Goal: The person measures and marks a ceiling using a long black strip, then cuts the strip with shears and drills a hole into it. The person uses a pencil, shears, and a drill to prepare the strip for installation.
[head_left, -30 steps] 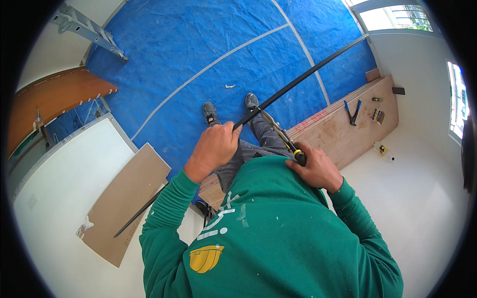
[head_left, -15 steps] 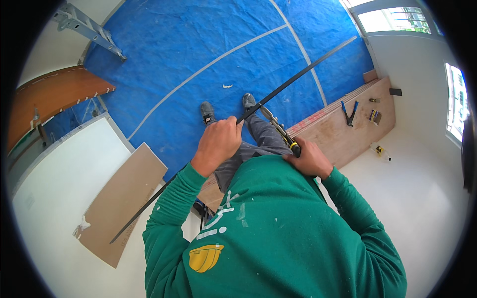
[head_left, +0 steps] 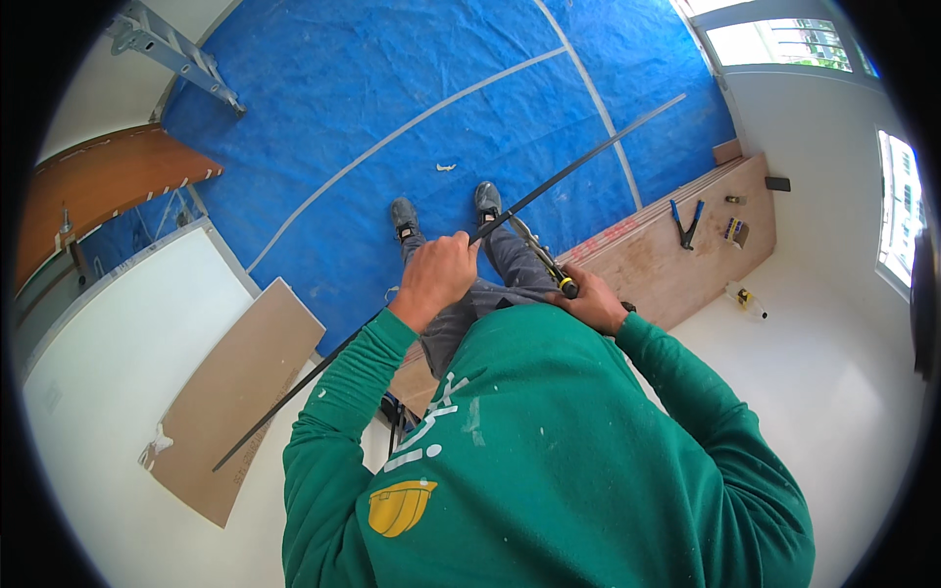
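The hands [head_left: 438, 278] hold a dark strip [head_left: 578, 164] and a hand tool [head_left: 551, 267].

Beyond the left hand [head_left: 438, 279] spread a creased blue sheet [head_left: 323, 108]. Far forward and left of that hand stood a metal ladder [head_left: 178, 54]; also to its left was an orange-brown wooden panel [head_left: 123, 171], with a brown board [head_left: 230, 402] closer. Right of the right hand [head_left: 594, 300], wooden boards [head_left: 652, 274] bore a blue-handled tool [head_left: 688, 235]; a bottle [head_left: 747, 300] was farther right.

Strip [head_left: 534, 194] is blk, tool end [head_left: 568, 287] blk/ylw, top [head_left: 588, 461] grn w/ ylw helmet print [head_left: 401, 508], tarp [head_left: 323, 108] blue w/ grey lines [head_left: 564, 49]
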Demonstrator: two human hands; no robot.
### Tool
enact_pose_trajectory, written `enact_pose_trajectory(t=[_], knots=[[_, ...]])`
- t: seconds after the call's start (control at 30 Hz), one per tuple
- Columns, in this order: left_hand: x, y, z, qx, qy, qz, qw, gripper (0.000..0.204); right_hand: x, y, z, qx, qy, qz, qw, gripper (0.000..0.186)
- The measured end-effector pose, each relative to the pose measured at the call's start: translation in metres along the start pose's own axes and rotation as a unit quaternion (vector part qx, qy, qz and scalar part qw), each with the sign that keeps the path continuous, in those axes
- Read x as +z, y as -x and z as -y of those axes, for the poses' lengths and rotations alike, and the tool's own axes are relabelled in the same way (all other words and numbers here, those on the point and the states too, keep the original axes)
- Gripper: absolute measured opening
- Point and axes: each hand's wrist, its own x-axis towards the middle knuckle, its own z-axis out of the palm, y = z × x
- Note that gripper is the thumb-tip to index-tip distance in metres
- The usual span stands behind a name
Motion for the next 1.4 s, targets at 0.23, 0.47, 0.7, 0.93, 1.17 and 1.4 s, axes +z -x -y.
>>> enact_pose_trajectory(t=[0.23,0.47,0.7,0.93,1.17,1.4], knots=[[0.025,-0.008,0.02,-0.012,-0.005,0.041,0.999,0.042,0.027,-0.017,-0.024,0.046,-0.041,0.015,0.998,0.051],[0.04,-0.02,0.025,-0.057,0.005,0.077,0.995,0.045,0.03,-0.037,-0.039,0.038,-0.021,0.017,0.999,0.055],[0.042,-0.024,0.022,-0.059,0.01,0.062,0.996,0.044,0.011,-0.045,-0.035,0.096,-0.018,0.093,0.991,0.068],[0.042,-0.029,0.027,-0.051,0.012,0.055,0.997,0.043,0.016,-0.043,-0.023,0.054,0.039,0.037,0.997,0.068],[0.046,-0.034,0.03,-0.027,0.003,0.061,0.998,0.044,0.023,-0.03,-0.021,0.02,0.042,0.022,0.999,0.072],[0.059,-0.033,0.034,-0.035,0.002,0.078,0.996,0.044,0.039,-0.044,-0.045,0.045,0.053,0.042,0.997,0.069]])
